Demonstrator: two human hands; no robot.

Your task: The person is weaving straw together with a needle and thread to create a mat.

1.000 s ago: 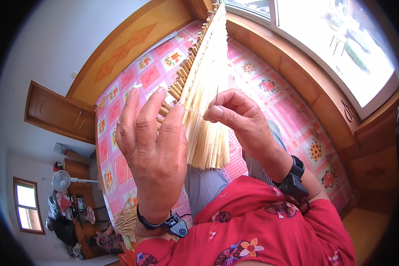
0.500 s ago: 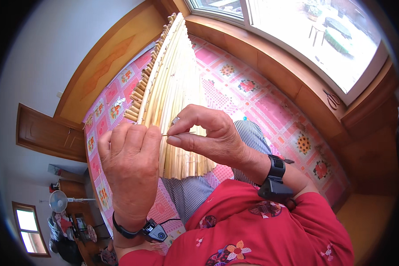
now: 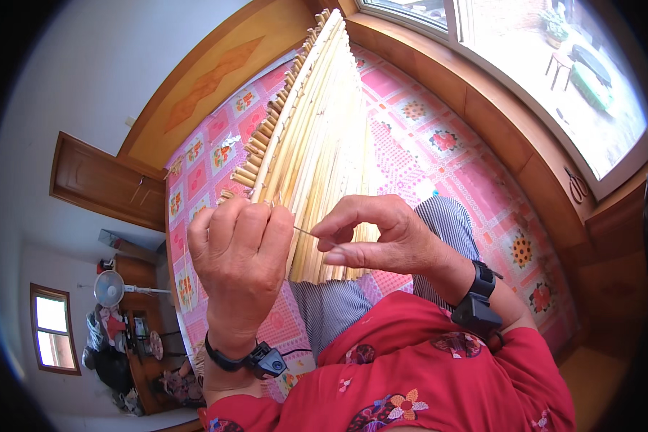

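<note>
A mat of pale straw-coloured stalks (image 3: 324, 144), bound side by side, stretches away from my lap, with uneven stalk ends along its left edge. My left hand (image 3: 241, 252) is closed over the near left edge of this mat, its fingertips hidden. Just to its right, my right hand (image 3: 381, 234) pinches a thin needle-like strand (image 3: 304, 231) between thumb and forefinger. The strand runs from the pinch to the left forefinger, above the stalks. Whether it is a needle or stiff thread is too fine to tell.
A pink patterned cloth (image 3: 475, 191) lies under the mat. Scissors (image 3: 576, 186) rest on the wooden window ledge (image 3: 497, 126) at the right. My knees in striped trousers (image 3: 446, 223) are beneath the near end. A white fan (image 3: 109, 289) stands far left.
My right hand has drawn slightly away from the left, and a longer bit of the strand shows between them. The view has shifted, so everything sits further right.
</note>
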